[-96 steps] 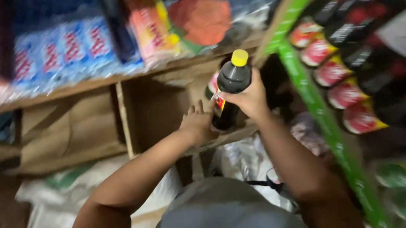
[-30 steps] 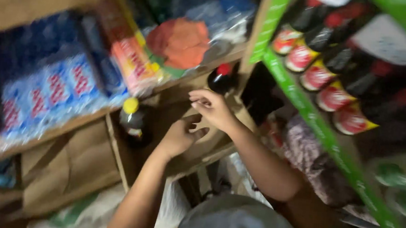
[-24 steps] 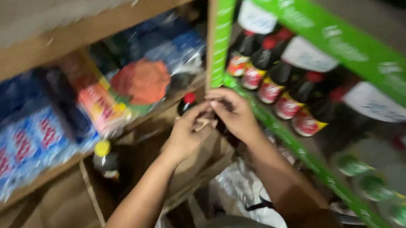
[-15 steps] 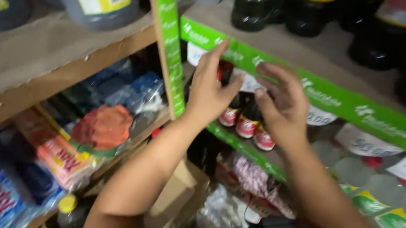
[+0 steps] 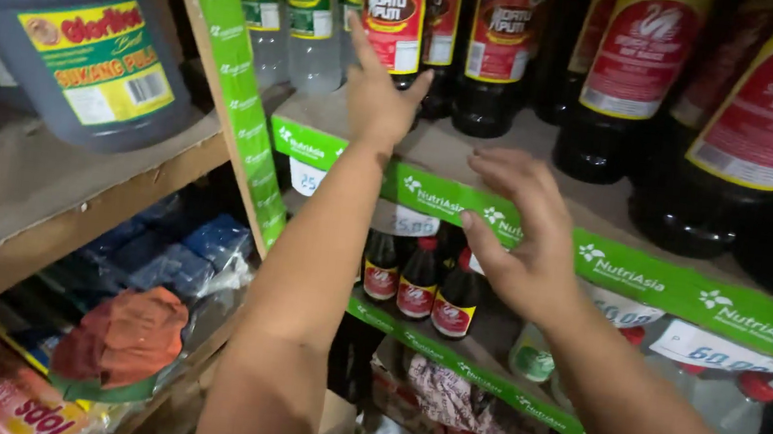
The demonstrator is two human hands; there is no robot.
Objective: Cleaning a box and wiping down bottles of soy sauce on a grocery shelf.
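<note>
I see glossy dark bottles with smooth red and yellow paper labels [image 5: 396, 12] on a matt, dusty wooden shelf board [image 5: 497, 166]. Its front edge carries a shiny green plastic strip [image 5: 657, 279]. To the left, a grey plastic jug with a glossy yellow label [image 5: 65, 40] looks smooth on a rough, bare timber plank [image 5: 52, 211]. Below lie crinkly, shiny plastic packets [image 5: 125, 333].

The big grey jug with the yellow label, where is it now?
In the head view the big grey jug stands at the upper left on the wooden shelf, left of the green shelf post and apart from both hands.
</note>
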